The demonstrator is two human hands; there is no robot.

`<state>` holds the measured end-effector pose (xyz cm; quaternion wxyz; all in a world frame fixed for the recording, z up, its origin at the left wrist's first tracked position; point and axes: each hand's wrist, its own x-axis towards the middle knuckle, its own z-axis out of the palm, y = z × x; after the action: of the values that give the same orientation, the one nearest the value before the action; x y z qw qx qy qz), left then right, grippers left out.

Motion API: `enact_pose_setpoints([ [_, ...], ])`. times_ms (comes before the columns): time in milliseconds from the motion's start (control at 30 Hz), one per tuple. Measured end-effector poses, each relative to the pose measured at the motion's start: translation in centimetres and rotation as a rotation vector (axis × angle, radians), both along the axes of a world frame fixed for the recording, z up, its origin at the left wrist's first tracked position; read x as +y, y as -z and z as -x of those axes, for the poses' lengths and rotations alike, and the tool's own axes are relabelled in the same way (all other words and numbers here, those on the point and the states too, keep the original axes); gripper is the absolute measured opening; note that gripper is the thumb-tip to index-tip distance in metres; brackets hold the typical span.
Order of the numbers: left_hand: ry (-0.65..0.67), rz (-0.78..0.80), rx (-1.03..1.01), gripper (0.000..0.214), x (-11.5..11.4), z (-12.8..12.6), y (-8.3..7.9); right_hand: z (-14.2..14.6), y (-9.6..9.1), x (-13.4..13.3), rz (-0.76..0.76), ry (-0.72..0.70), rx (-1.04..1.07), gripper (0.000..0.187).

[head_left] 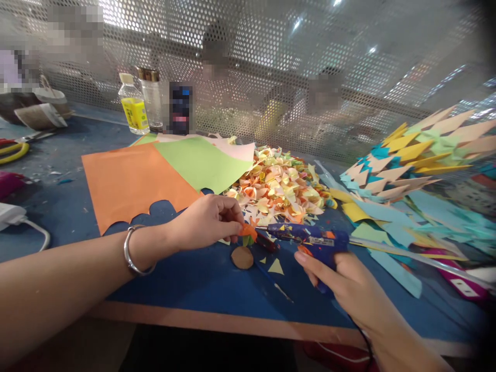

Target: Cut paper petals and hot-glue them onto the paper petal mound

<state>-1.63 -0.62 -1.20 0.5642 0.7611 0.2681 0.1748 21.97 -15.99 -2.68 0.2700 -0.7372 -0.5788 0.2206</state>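
Observation:
My left hand [211, 219], with a silver bangle at the wrist, pinches a small orange paper piece [248, 230] with some green below it. In my right hand [341, 274] is a blue hot glue gun [327, 243], its nozzle pointing left and touching or almost touching the orange paper. A clear glue stick [391, 250] sticks out of the gun's back end. Just under my left fingers lies a round brown disc [242, 257]. Small pale paper triangles [276, 266] and a thin brush-like stick [277, 287] lie beside it on the blue table.
Beyond my hands is a heap of folded paper pieces [282, 186], with orange [135, 181] and green sheets [201, 160] to its left. A spiky paper construction [411, 160] stands at right. A bottle [134, 106] and a jar [152, 98] stand before the perforated metal screen [248, 57].

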Motion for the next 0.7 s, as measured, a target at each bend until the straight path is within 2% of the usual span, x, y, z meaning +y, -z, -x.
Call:
enact_pose_setpoints([
  [100, -0.023, 0.097, -0.033, 0.007, 0.0, -0.1, 0.0, -0.6, -0.1, -0.1, 0.057, 0.034, 0.087, 0.056],
  [200, -0.044, 0.167, -0.042, 0.008, -0.1, -0.2, -0.2, -1.0, -0.6, -0.2, 0.13, 0.131, 0.167, 0.055],
  [367, -0.052, 0.18, -0.066, 0.006, -0.2, -0.3, -0.2, -2.3, -1.3, -0.1, 0.219, 0.235, 0.246, 0.049],
  [467, -0.064, 0.193, -0.065, 0.006, -0.2, -0.3, -0.2, -3.2, -1.3, -0.1, 0.272, 0.212, 0.222, 0.048],
  [633, -0.067, 0.207, -0.066, 0.007, -0.3, -0.4, -0.4, -4.3, -0.7, 0.1, 0.253, 0.256, 0.143, 0.05],
  [700, -0.065, 0.208, -0.068, 0.008, -0.4, -0.4, -0.4, -4.8, -0.5, 0.2, 0.249, 0.225, 0.038, 0.051],
])
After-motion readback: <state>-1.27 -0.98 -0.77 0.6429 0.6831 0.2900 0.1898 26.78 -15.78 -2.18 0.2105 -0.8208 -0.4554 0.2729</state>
